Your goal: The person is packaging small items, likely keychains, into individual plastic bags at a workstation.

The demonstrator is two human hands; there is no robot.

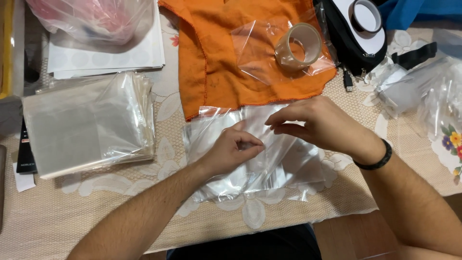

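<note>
Your left hand (pixel 230 150) rests on the clear plastic bag (pixel 269 163) that lies flat on the counter (pixel 96 212) in front of you, just below the orange cloth (pixel 226 62). Its grip is nearly closed, thumb and fingertips pinching a fold of the film. Your right hand (pixel 317 123) hovers over the bag's upper part, fingers extended and drawn close together; they seem to touch or nip the film's edge, but you cannot tell for sure from this view.

The film is thin and slippery, so a pinch with only 1 layer could let the bag slide or crumple instead of opening cleanly. More clear film lies underneath, and you could pick up 2 sheets at once because they cling. The bag's top edge touches the cloth, which could snag it if you drag upward. The roll of tape (pixel 298 46) sits on another clear bag on the cloth, well apart. The stack of bags (pixel 86 125) to your left is close enough for your forearm to nudge.
</note>
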